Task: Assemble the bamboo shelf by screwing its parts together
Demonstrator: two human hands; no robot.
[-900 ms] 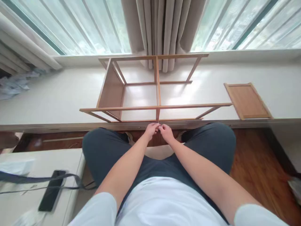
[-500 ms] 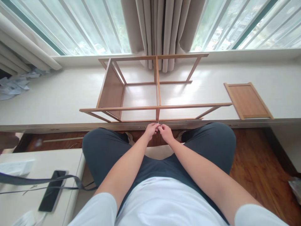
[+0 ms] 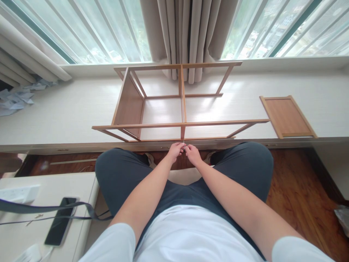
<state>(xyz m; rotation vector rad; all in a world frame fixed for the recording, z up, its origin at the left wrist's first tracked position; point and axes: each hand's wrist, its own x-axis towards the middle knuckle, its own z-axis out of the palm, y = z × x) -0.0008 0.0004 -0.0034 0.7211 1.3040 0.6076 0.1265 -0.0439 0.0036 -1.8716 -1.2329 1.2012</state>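
Note:
My left hand (image 3: pixel 176 150) and my right hand (image 3: pixel 193 153) meet at the near edge of the white ledge, between my knees. Both are closed in a pinch around a thin metal rod (image 3: pixel 184 144), too small to name more exactly. Its upper end points at the near bottom bar of a wooden frame (image 3: pixel 183 131), below the middle upright. The frame is an open two-bay rack lying on the ledge, with a panel (image 3: pixel 129 103) fitted at its left. Whether the rod enters the wood cannot be made out.
A loose wooden panel (image 3: pixel 290 118) lies flat on the white ledge (image 3: pixel 240 83) to the right. On a side table (image 3: pixel 81 189) at the lower left are a phone (image 3: pixel 60 222) and a dark strap (image 3: pixel 35 208). Crumpled paper (image 3: pixel 16 98) sits far left, near curtains.
My right fingers have shifted very slightly away from my left ones, so more of the thin rod shows between them. The frame and the loose panel have stayed put.

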